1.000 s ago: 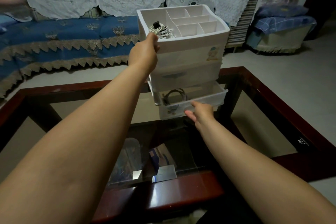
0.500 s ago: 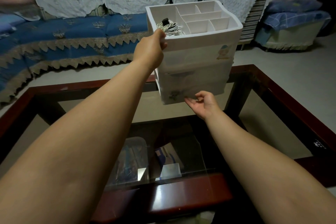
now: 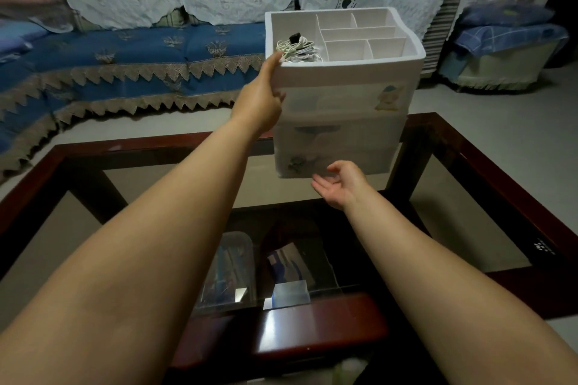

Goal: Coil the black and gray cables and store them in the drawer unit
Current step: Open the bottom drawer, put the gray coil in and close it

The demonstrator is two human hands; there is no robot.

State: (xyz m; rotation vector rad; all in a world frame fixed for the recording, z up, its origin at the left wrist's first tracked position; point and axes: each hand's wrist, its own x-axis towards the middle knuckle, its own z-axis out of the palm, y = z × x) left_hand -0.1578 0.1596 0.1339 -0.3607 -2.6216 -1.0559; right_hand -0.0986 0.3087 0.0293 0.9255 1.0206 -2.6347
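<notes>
A white plastic drawer unit [image 3: 344,122] stands on the far part of the glass table, all its drawers pushed in. Its open top tray is split into compartments; a coiled light gray cable [image 3: 298,50] with a black plug lies in the left one. My left hand [image 3: 261,97] grips the unit's upper left front corner, thumb at the rim. My right hand [image 3: 339,186] hovers palm up just in front of the bottom drawer, fingers loosely curled, holding nothing. The black cable is hidden.
The table [image 3: 312,322] has a dark red wooden frame and a glass top, with packets [image 3: 287,269] on a shelf beneath. A blue sofa [image 3: 125,66] with lace covers runs behind. A cushioned seat [image 3: 500,56] stands at the right.
The bottom drawer, open with the black coil in it a second ago, is now pushed in. My right hand has drawn back from its front. My left hand keeps its hold on the corner.
</notes>
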